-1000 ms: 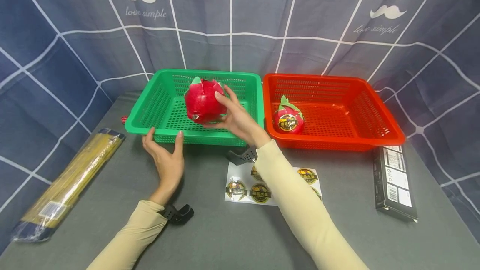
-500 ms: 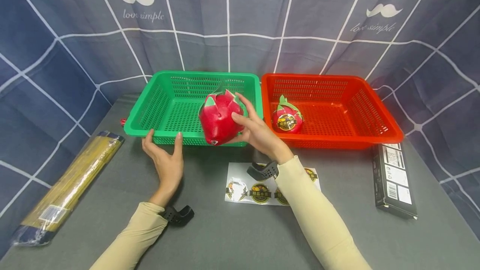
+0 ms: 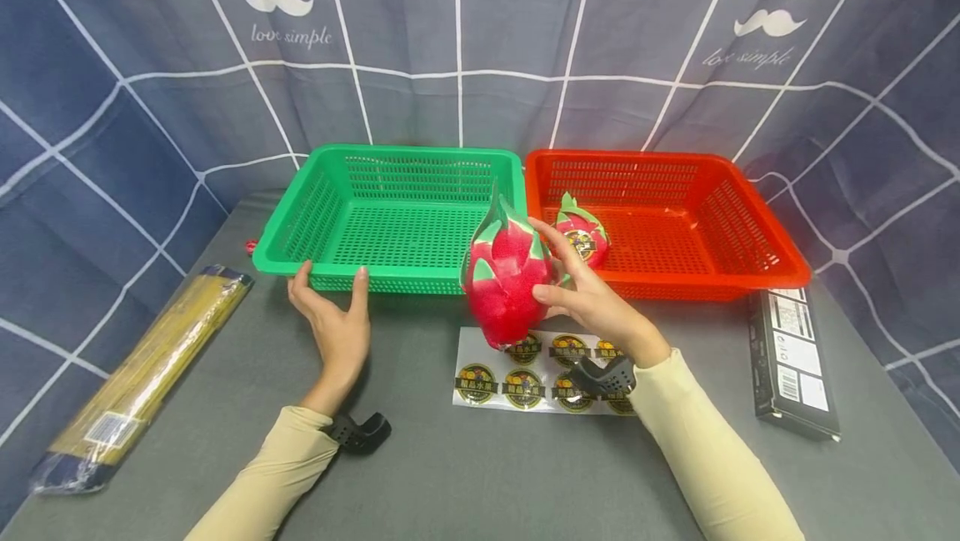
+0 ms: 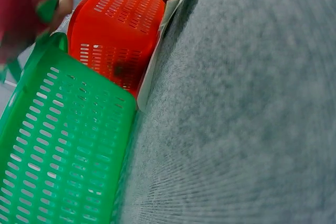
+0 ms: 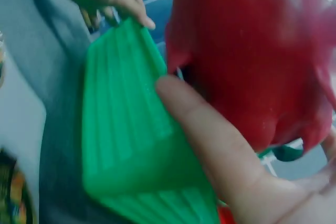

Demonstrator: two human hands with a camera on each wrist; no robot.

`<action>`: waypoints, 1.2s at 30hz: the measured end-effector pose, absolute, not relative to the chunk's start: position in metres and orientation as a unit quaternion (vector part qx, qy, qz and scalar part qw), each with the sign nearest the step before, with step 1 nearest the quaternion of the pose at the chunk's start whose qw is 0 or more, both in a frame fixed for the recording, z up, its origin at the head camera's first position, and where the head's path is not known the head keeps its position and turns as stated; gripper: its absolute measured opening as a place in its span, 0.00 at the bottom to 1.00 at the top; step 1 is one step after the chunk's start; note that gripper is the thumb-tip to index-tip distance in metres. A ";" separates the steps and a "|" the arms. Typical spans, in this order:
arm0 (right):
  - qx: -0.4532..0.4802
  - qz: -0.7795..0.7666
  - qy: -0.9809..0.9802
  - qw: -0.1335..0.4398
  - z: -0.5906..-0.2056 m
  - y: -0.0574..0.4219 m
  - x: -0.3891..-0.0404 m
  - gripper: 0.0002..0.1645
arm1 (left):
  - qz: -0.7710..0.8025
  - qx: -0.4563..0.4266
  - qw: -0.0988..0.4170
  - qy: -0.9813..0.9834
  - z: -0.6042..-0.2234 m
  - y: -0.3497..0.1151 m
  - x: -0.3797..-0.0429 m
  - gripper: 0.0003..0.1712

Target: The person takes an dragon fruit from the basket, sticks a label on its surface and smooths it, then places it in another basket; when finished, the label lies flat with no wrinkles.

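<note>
Head view: I see the right hand (image 3: 600, 303) gripping a fruit (image 3: 504, 287) near the front right corner of the green basket (image 3: 412, 277), the left hand (image 3: 337, 333) spread at its front edge. Left wrist: fruit blurred. Right wrist: fruit close up.

Left basket's (image 3: 405, 280) right beside the right basket (image 3: 675, 288), dragon fruit (image 3: 595, 251) in that one, sticker sheet (image 3: 545, 396) out front, box (image 3: 795, 366) off right.
</note>
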State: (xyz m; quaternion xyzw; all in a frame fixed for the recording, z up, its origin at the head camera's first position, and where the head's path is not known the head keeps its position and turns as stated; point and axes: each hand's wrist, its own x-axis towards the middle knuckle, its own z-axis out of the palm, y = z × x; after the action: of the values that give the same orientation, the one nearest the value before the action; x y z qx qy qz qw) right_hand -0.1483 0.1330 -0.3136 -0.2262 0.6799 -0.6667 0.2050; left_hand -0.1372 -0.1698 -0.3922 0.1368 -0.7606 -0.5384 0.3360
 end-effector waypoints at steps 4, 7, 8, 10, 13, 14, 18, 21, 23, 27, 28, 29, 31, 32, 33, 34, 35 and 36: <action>-0.245 -0.617 0.728 0.173 -0.322 0.155 -0.137 0.48 | -0.535 0.133 0.338 -0.763 -0.392 -0.170 -0.138 0.41; -0.258 -0.603 0.739 0.155 -0.330 0.166 -0.127 0.50 | -0.532 0.131 0.340 -0.765 -0.392 -0.170 -0.138 0.41; -0.262 -0.601 0.740 0.151 -0.334 0.169 -0.123 0.50 | -0.533 0.131 0.339 -0.764 -0.392 -0.170 -0.138 0.40; -0.264 -0.597 0.743 0.145 -0.340 0.174 -0.115 0.51 | -0.534 0.133 0.338 -0.764 -0.392 -0.170 -0.139 0.40; -0.256 -0.590 0.752 0.148 -0.349 0.178 -0.101 0.51 | -0.535 0.135 0.337 -0.763 -0.393 -0.169 -0.139 0.41; -0.251 -0.584 0.757 0.150 -0.352 0.179 -0.097 0.51 | -0.536 0.136 0.335 -0.763 -0.393 -0.169 -0.139 0.41; -0.232 -0.585 0.759 0.166 -0.361 0.180 -0.077 0.52 | -0.537 0.136 0.333 -0.763 -0.393 -0.168 -0.139 0.41; -0.232 -0.595 0.750 0.173 -0.365 0.178 -0.061 0.51 | -0.538 0.138 0.330 -0.763 -0.393 -0.168 -0.138 0.41; -0.231 -0.602 0.742 0.183 -0.367 0.176 -0.051 0.51 | -0.537 0.138 0.333 -0.763 -0.392 -0.168 -0.138 0.41; -0.216 -0.605 0.741 0.197 -0.371 0.174 -0.031 0.50 | -0.533 0.135 0.331 -0.767 -0.391 -0.169 -0.137 0.42; -0.209 -0.605 0.741 0.201 -0.372 0.175 -0.026 0.50 | -0.533 0.135 0.331 -0.766 -0.391 -0.169 -0.136 0.42; -0.200 -0.605 0.743 0.204 -0.373 0.175 -0.021 0.50 | -0.534 0.135 0.332 -0.766 -0.391 -0.169 -0.136 0.42; -0.188 -0.608 0.743 0.208 -0.376 0.175 -0.013 0.50 | -0.534 0.137 0.332 -0.766 -0.391 -0.168 -0.136 0.42; -0.176 -0.611 0.742 0.215 -0.377 0.174 -0.009 0.50 | -0.533 0.138 0.333 -0.766 -0.391 -0.168 -0.136 0.42; -0.166 -0.613 0.740 0.221 -0.377 0.174 -0.005 0.50 | -0.532 0.138 0.333 -0.766 -0.391 -0.168 -0.136 0.42; -0.158 -0.613 0.741 0.225 -0.378 0.174 -0.002 0.50 | -0.531 0.139 0.335 -0.766 -0.391 -0.168 -0.136 0.42; -0.148 -0.611 0.742 0.233 -0.378 0.173 0.000 0.50 | -0.529 0.140 0.336 -0.767 -0.391 -0.168 -0.136 0.42; -0.138 -0.611 0.741 0.243 -0.379 0.173 0.002 0.50 | -0.528 0.140 0.337 -0.767 -0.391 -0.169 -0.136 0.42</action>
State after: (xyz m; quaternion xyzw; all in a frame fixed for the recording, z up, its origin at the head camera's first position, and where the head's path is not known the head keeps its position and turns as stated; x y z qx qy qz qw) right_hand 0.0021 0.1733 -0.3786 -0.1381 0.7409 -0.6109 0.2427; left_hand -0.1360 -0.1686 -0.3913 0.1403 -0.7669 -0.5278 0.3371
